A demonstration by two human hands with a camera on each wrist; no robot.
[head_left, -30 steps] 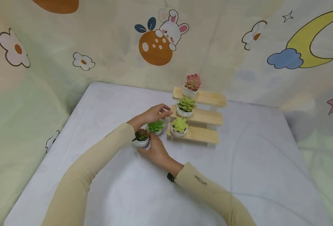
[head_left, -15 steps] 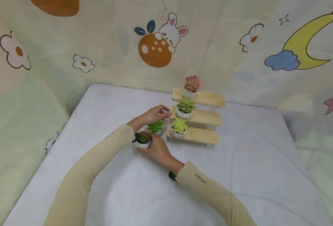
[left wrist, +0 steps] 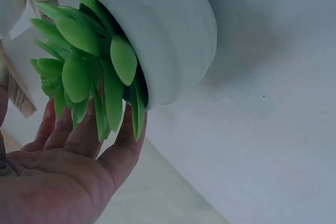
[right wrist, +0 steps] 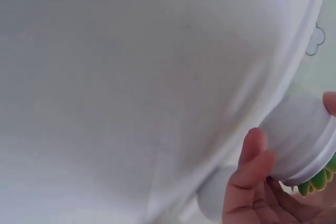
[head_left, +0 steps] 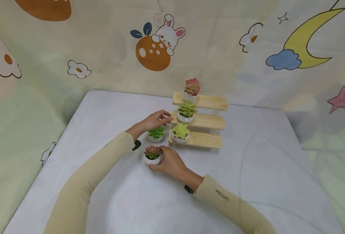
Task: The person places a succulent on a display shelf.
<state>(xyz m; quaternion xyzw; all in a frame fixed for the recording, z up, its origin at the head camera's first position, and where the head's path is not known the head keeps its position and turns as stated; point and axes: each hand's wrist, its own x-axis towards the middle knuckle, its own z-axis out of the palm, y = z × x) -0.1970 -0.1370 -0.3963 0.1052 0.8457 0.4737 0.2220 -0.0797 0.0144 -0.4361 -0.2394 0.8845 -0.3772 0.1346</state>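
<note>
My right hand [head_left: 172,162] grips a white round pot with a reddish-green succulent [head_left: 153,155], thumb on the near side and fingers on the far side. The right wrist view shows the underside and side of this white pot [right wrist: 299,137] between fingers and thumb. My left hand [head_left: 155,121] hovers over a bright green succulent [head_left: 156,132] in a white pot on the table, its fingers loosely bent near the stand's middle step. From the left wrist, the green leaves [left wrist: 76,77] appear in front of the fingers, which hold nothing; whether they touch the plant, I cannot tell.
A three-step wooden stand [head_left: 206,139] carries a yellow-green succulent [head_left: 180,130] on the bottom step, a light green one [head_left: 187,109] on the middle and a pink one [head_left: 192,87] on top, all at the left ends. Patterned cloth [head_left: 108,48] hangs behind the white-covered table [head_left: 248,175].
My right hand has drawn the reddish-green succulent toward me and slightly right, out from beside my left wrist. My left hand stays over the green succulent. The head view has shifted slightly.
</note>
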